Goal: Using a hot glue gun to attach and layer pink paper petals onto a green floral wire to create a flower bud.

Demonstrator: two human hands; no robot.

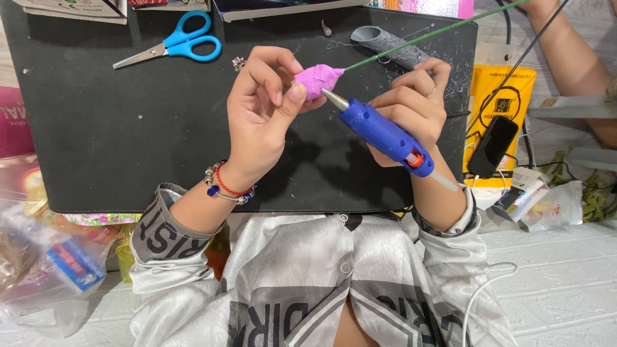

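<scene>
Left hand: my left hand is curled, thumb and fingertips pinched on the pink bud, which I hold up just above the black mat.
Why held so: I judge the pinch keeps the soft wrapping tight and turns its side toward the nozzle.
Right hand: my right hand is closed around the blue glue gun, with the metal tip almost at the bud's lower edge, just right of my left thumb.
Stem: a green stem wire runs from the bud up and away past my right fingers, free to swing clear.
Scissors: blue-handled scissors lie beyond my left hand, well apart.
Hidden: I cannot tell whether the trigger is pressed, or whether glue is out; my fingers cover it.
Cut off: another person's arm enters beyond my right hand, its hand out of view.
Unclear: the grey tube behind my right fingers is partly covered.
</scene>
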